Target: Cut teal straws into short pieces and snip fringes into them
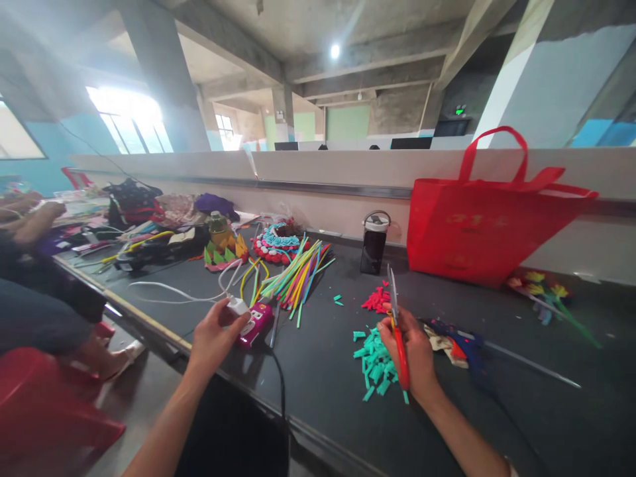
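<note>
Between the fingertips of my left hand [214, 334] is a white charger plug [238, 305], right at a purple power strip [257, 323]. A white cable [199, 296] runs from the plug across the table. My right hand [416, 351] is closed on scissors [400, 354] with red-orange handles, blades pointing up; how far the blades are apart I cannot tell. Just left of that hand lies a pile of cut teal pieces [376, 361], with a smaller heap of red pieces [376, 298] behind it.
Colourful craft stems [298, 271] lie mid-table. Behind stand a dark bottle [375, 244] and a red bag [457, 232]. A blue glue gun [464, 344] with a stick is at right. Another person [40, 291] sits at far left.
</note>
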Available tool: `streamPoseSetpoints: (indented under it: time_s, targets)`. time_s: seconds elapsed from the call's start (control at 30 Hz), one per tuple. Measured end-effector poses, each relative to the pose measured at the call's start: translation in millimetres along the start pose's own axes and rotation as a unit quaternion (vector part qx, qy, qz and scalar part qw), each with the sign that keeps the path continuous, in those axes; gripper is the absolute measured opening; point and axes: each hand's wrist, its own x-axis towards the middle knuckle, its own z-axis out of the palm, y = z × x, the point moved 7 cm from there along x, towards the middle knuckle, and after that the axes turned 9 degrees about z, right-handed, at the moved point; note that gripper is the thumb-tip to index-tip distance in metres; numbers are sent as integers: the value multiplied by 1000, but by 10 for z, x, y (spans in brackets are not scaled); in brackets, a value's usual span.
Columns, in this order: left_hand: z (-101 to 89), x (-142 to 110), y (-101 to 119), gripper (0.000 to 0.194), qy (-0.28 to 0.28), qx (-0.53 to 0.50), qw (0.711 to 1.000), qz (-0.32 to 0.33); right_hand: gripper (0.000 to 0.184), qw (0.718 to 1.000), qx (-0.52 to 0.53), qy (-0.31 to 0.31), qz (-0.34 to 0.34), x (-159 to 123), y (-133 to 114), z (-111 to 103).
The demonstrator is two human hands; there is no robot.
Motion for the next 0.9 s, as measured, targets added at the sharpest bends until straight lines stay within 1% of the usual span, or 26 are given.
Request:
streamPoseSetpoints:
  time_s: [0.1,0.17,0.37,0.57,0.67,0.8,0.9]
  targets:
    - [29,-22,60,70,-23,15,1000,14,31,1000,12,-3,2,0,14,1]
    - [33,-36,73,69,-24,22,999,21,32,1000,25,-9,1,-1,12,4]
    - [69,-21,31,69,-27,13,999,21,33,999,25,-19,-10,-2,5,17]
    - [56,10,0,66,-24,27,999,19,29,999,31,-17,11,6,74,38]
    - [61,-4,52,61,-34,58,997,34,30,999,33,-15,9,1,53,36]
    - [96,-26,179,54,-51,113,989,76,33,999,37,-11,4,0,43,26]
    - [104,-37,216,48,-46,130,986,90,31,999,43,-20,0,6,67,44]
